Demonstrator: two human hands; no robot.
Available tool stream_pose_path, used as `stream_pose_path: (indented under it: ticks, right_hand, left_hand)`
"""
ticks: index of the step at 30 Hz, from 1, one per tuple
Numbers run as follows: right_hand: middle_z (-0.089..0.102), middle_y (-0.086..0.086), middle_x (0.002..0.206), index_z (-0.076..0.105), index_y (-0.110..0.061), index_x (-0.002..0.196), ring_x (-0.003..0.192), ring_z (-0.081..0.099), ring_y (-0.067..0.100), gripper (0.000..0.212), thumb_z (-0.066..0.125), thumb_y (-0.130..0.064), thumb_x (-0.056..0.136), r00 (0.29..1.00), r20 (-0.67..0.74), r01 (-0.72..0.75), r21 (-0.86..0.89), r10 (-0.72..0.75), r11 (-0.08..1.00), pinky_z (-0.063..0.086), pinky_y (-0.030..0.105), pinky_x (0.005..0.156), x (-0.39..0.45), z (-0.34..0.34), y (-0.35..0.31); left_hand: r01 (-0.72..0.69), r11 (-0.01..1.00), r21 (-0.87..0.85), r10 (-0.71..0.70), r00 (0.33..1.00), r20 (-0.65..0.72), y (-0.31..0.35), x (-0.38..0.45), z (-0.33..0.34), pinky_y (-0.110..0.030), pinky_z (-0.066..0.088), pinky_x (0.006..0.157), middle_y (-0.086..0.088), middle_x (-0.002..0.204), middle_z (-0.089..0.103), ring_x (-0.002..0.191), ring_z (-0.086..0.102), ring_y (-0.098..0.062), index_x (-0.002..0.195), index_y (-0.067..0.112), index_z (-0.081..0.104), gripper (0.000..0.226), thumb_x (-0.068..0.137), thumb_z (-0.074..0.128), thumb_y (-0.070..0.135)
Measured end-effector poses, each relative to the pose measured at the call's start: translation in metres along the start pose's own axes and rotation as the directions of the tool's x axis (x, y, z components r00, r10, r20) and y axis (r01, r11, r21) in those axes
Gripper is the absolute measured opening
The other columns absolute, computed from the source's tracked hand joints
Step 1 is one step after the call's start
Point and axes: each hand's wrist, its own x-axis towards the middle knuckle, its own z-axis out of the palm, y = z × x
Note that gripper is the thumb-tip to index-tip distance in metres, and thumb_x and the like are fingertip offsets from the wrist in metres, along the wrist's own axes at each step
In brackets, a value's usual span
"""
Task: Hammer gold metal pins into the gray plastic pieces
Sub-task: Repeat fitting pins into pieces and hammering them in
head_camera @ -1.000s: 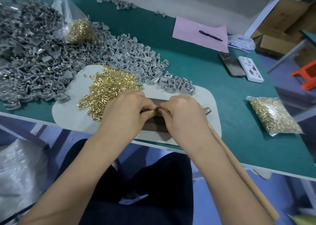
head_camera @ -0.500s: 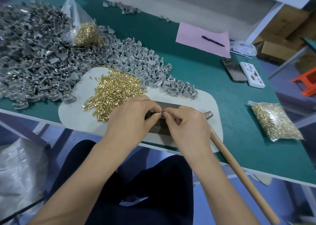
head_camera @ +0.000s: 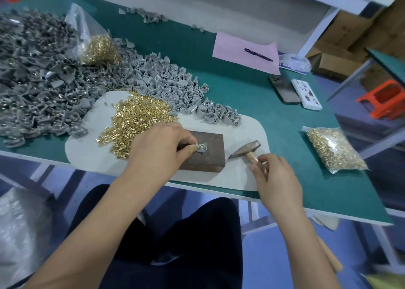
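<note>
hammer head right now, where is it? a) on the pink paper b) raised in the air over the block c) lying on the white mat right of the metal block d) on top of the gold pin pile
c: the hammer has its head down on the white mat, just right of the metal block, with the right hand gripping its wooden handle.

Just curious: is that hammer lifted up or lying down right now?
Lying down: the hammer has its head on the white mat, with the right hand gripping its handle.
</note>
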Motion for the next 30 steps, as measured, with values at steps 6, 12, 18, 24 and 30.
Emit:
stream_pose_path:
  ticks: [6,12,18,24,30]
  right_hand:
    - [0.063,-0.011,0.089,0.057,-0.029,0.100,0.077,0.054,0.020,0.027,0.036,-0.044,0.106,0.995,-0.096,0.010,0.160,0.006,0.987,0.036,0.035,0.065,0.006,-0.014,-0.011]
    - [0.059,-0.019,0.067,0.064,-0.050,0.096,0.062,0.051,0.007,0.017,0.048,-0.047,0.102,0.940,-0.133,0.336,0.509,-0.313,0.793,0.038,0.013,0.055,-0.009,-0.028,-0.056]
    - [0.054,-0.013,0.065,0.064,-0.051,0.092,0.062,0.047,0.011,0.027,0.041,-0.061,0.100,0.935,-0.105,0.353,0.379,-0.339,0.856,0.038,0.030,0.059,-0.006,-0.025,-0.062]
    - [0.056,-0.023,0.066,0.053,-0.059,0.118,0.071,0.050,0.015,0.024,0.036,-0.063,0.101,0.941,-0.125,0.334,0.198,-0.315,0.921,0.042,0.032,0.065,-0.013,-0.015,-0.067]
    - [0.068,-0.011,0.078,0.050,-0.052,0.126,0.071,0.060,0.018,0.031,0.033,-0.060,0.101,0.879,-0.391,0.380,0.225,-0.274,0.897,0.043,0.033,0.060,-0.017,-0.018,-0.067]
  left_hand:
    - [-0.005,1.000,-0.009,0.005,1.000,0.013,0.001,-0.001,0.003,-0.025,0.037,0.061,0.018,0.087,0.057,0.082,0.050,-0.001,0.091,0.038,0.068,0.005,0.089,0.069,0.043]
    - [-0.001,1.000,-0.024,0.001,1.000,0.028,0.000,0.001,0.000,-0.019,0.030,0.056,0.020,0.084,0.057,0.085,0.049,0.001,0.088,0.040,0.068,0.004,0.088,0.070,0.044]
    - [-0.011,1.000,-0.018,0.011,1.000,0.001,-0.001,0.002,0.000,-0.026,0.039,0.060,0.018,0.082,0.058,0.089,0.054,-0.005,0.089,0.041,0.072,0.005,0.087,0.073,0.046]
    - [-0.027,0.999,0.023,0.027,1.000,0.000,-0.001,0.003,0.001,-0.028,0.035,0.062,0.020,0.081,0.054,0.095,0.053,-0.007,0.096,0.042,0.073,0.010,0.089,0.071,0.048]
    - [-0.033,0.999,0.016,0.033,0.999,-0.004,0.000,0.004,0.000,-0.029,0.036,0.062,0.018,0.083,0.059,0.093,0.052,-0.009,0.092,0.043,0.073,0.009,0.089,0.069,0.051]
